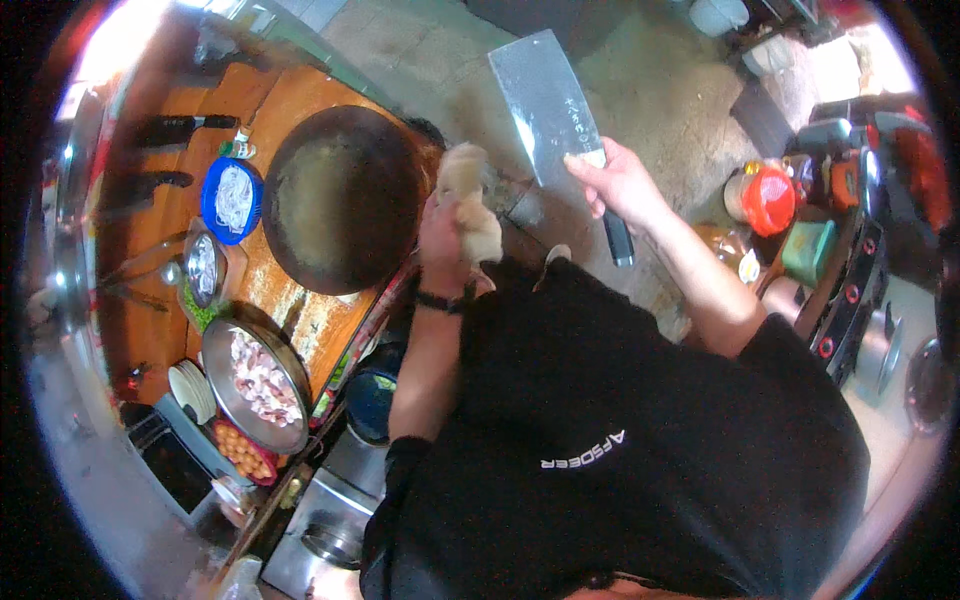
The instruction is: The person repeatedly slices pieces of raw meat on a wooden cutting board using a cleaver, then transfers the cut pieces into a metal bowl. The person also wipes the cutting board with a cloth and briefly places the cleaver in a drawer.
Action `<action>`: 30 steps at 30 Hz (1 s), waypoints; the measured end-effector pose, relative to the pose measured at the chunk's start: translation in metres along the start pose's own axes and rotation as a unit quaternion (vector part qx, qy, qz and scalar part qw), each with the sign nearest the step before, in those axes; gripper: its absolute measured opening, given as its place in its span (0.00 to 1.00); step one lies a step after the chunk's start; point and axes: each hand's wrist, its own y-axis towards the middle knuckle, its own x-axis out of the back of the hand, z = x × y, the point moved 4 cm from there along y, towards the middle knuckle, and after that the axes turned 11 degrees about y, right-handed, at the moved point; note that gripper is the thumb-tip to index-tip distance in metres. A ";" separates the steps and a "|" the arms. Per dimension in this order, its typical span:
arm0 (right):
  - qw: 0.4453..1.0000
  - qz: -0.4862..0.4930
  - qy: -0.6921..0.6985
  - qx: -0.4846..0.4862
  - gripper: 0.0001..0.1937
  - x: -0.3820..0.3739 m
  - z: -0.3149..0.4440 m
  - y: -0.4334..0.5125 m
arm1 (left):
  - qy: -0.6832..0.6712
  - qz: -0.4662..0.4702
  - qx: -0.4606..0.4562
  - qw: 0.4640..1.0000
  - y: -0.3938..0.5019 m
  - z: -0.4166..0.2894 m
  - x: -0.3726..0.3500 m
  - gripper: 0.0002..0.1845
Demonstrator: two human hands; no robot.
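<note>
My right hand (619, 176) grips a Chinese cleaver (546, 112) by its black handle and the base of the blade. The broad steel blade is raised over the floor and bears writing. My left hand (442, 240), with a dark band on the wrist, holds a pale, soft rag-like item (478, 225) at the table edge; blur hides exactly what it is. Beside that hand lies a thick round chopping block (341, 199) with a worn, bare top. Nearer to me, a steel bowl (217, 360) holds chopped raw meat (264, 379).
The wooden table (300, 322) also carries a blue basket (255, 217) of white strands, a small metal bowl (202, 270), stacked plates (192, 390) and a red basket (262, 469) of round tan items. Two dark-handled knives (217, 121) lie beyond. A red-lidded container (769, 201) stands at right.
</note>
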 end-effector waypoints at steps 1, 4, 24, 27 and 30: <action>0.999 0.010 -0.036 0.037 0.16 -0.009 0.008 -0.002 | -0.152 0.078 0.018 0.985 -0.002 -0.011 -0.010 0.23; 0.868 -0.004 -0.350 0.353 0.23 -0.064 0.032 -0.010 | -0.232 0.094 -0.024 0.968 -0.030 -0.040 -0.032 0.24; 0.893 0.320 -0.309 -0.064 0.20 -0.270 0.012 0.049 | 0.067 -0.326 -0.212 0.919 -0.111 -0.171 0.166 0.26; 0.892 0.330 -0.289 -0.109 0.19 -0.252 0.005 0.059 | 0.207 -0.314 -0.276 0.885 -0.109 -0.177 0.200 0.31; 0.896 0.303 -0.314 -0.083 0.14 -0.238 0.009 0.097 | -0.179 -0.040 -0.310 0.933 -0.088 -0.155 0.233 0.34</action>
